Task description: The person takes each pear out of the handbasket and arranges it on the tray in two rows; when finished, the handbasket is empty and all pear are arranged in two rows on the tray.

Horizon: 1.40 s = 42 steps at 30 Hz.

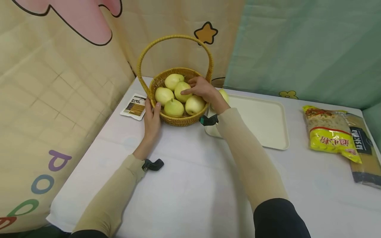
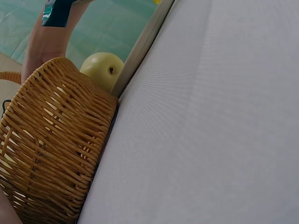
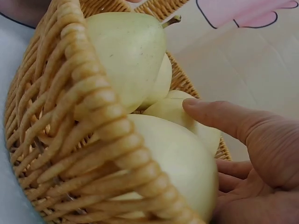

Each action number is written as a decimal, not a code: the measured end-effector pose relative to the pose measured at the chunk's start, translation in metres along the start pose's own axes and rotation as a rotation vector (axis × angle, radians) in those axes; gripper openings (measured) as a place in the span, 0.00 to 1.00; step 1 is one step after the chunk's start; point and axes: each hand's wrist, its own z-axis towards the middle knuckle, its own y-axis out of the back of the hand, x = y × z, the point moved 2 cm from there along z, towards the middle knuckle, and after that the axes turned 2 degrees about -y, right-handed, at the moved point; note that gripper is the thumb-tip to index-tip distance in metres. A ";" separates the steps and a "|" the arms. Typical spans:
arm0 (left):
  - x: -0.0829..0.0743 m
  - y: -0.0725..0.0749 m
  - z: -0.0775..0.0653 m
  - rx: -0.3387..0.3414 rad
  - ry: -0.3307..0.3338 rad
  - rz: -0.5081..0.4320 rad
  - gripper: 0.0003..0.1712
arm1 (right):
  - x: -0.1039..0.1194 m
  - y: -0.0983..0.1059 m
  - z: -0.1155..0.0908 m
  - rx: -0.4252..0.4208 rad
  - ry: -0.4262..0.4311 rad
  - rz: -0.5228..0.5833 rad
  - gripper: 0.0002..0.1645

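A woven basket point(image 1: 182, 122) with a tall handle holds several pale yellow-green pears point(image 1: 174, 108). My left hand point(image 1: 151, 119) rests against the basket's left outer wall, thumb toward the front; the left wrist view shows mostly wicker, with only a sliver of that hand. Over the right rim reaches my right hand point(image 1: 203, 88), its thumb extended across the middle pear point(image 1: 182, 91). In the right wrist view the thumb touches that pear, and the other fingers are partly hidden behind a nearer pear point(image 3: 168, 158).
Right of the basket lies a white tray point(image 1: 262, 122), with another pear point(image 1: 223, 95) at its left end, partly behind my wrist. A small white-and-brown packet point(image 1: 135, 107) lies left of the basket. A yellow noodle bag point(image 1: 330, 132) and a brown pack point(image 1: 367, 165) are far right.
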 end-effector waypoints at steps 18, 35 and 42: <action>-0.009 -0.005 -0.005 0.021 0.015 -0.006 0.39 | -0.001 0.001 -0.011 -0.209 0.124 -0.164 0.42; 0.005 0.004 0.005 0.010 -0.029 -0.018 0.39 | -0.002 0.020 -0.077 -0.268 0.276 0.057 0.42; 0.007 0.008 0.006 0.007 -0.019 -0.020 0.40 | -0.015 0.031 -0.103 -0.318 0.268 0.144 0.39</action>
